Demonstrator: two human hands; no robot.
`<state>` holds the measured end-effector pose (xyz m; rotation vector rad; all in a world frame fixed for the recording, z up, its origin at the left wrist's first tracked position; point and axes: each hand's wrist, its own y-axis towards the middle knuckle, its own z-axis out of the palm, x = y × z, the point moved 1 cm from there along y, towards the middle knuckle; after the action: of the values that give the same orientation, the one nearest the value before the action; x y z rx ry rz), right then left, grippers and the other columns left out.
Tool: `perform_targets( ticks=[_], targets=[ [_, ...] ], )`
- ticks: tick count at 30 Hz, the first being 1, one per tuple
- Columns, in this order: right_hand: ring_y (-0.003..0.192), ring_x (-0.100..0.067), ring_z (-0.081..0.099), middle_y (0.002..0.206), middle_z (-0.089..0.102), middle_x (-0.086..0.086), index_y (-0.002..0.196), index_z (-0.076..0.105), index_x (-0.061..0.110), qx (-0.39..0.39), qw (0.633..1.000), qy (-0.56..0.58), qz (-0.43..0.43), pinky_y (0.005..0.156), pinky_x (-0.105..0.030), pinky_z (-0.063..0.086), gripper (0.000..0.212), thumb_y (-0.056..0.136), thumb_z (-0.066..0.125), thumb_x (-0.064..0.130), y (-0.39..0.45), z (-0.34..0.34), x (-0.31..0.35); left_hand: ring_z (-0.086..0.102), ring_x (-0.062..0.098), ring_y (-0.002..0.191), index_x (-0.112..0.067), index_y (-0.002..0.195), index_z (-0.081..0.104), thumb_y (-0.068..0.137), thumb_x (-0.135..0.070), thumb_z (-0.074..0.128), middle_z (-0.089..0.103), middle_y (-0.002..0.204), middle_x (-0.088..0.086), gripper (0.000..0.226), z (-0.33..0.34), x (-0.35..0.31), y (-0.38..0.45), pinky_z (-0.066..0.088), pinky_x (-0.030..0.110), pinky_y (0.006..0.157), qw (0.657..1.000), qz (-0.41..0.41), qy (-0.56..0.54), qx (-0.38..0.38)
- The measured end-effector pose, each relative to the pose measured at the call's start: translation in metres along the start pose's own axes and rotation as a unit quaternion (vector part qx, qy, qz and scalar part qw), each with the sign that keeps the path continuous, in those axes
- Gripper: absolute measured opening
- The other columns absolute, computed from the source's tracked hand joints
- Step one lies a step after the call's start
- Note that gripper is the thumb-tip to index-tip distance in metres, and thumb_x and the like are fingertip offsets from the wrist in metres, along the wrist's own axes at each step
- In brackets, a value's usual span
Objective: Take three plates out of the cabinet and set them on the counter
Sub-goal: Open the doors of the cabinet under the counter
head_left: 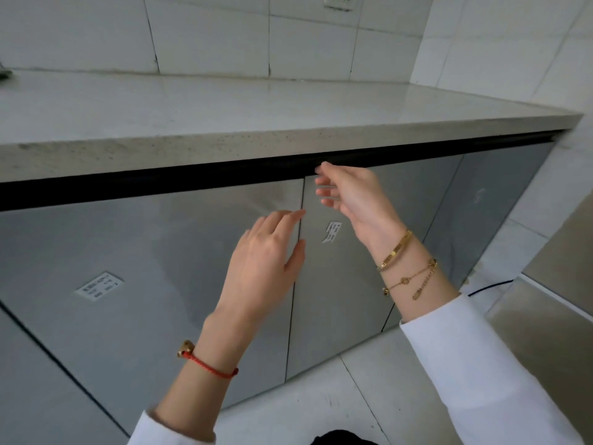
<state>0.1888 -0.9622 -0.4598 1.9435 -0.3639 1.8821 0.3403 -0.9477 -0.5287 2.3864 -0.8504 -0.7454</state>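
Two hands: the left hand and the right hand. One surface. Four grey cabinet doors show below it, all closed; the first door and second door meet behind the hands. Two white labels, a left label and a right label. One red cord on the left wrist. Three gold bracelets on the right. One wall socket. One black cable.

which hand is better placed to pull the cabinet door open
Probably the right hand: its curled fingertips sit by the dark recess above the door. The left hand lies lower, by the door seam.
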Motion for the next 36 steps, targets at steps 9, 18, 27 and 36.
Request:
perform_targets(
  ticks=[9, 18, 27, 36],
  targets=[
    [0.063, -0.014, 0.058, 0.073, 0.062, -0.004, 0.078, 0.059, 0.008, 0.011, 0.987, 0.148, 0.064, 0.059, -0.021, 0.048, 0.014, 0.092, 0.056, 0.010, 0.004, 0.015, 0.008, 0.058, 0.021, 0.109, -0.018, 0.137, 0.048, 0.093, -0.025, 0.053, 0.060, 0.124, -0.002, 0.044, 0.011, 0.011, -0.004, 0.048, 0.033, 0.081, 1.000, -0.006, 0.002, 0.010],
    [0.061, -0.011, 0.056, 0.069, 0.057, -0.002, 0.078, 0.060, 0.008, -0.010, 0.986, 0.140, 0.085, 0.056, -0.019, 0.047, 0.015, 0.091, 0.061, 0.016, 0.001, 0.015, 0.010, 0.057, 0.023, 0.111, -0.017, 0.142, 0.042, 0.093, -0.026, 0.051, 0.057, 0.127, 0.000, 0.050, 0.020, 0.016, -0.006, 0.048, 0.034, 0.084, 1.000, -0.009, -0.001, 0.028],
    [0.055, -0.010, 0.050, 0.049, 0.052, 0.007, 0.063, 0.056, 0.017, -0.063, 0.997, -0.029, 0.029, 0.066, -0.027, 0.047, 0.030, 0.080, 0.073, 0.034, -0.034, -0.023, 0.005, 0.055, 0.018, 0.111, -0.020, 0.150, 0.027, 0.097, -0.033, 0.047, 0.055, 0.130, -0.003, 0.058, 0.036, -0.011, -0.017, 0.051, 0.034, 0.086, 0.996, 0.048, -0.064, 0.043],
    [0.052, -0.009, 0.047, 0.041, 0.045, 0.012, 0.059, 0.052, 0.018, -0.094, 0.991, -0.090, 0.006, 0.075, -0.030, 0.048, 0.037, 0.076, 0.074, 0.042, -0.083, -0.074, 0.010, 0.059, 0.019, 0.111, -0.023, 0.137, 0.033, 0.098, -0.029, 0.049, 0.059, 0.124, 0.003, 0.043, 0.050, -0.053, -0.032, 0.052, 0.038, 0.089, 0.974, 0.113, -0.177, 0.083]
  ],
)
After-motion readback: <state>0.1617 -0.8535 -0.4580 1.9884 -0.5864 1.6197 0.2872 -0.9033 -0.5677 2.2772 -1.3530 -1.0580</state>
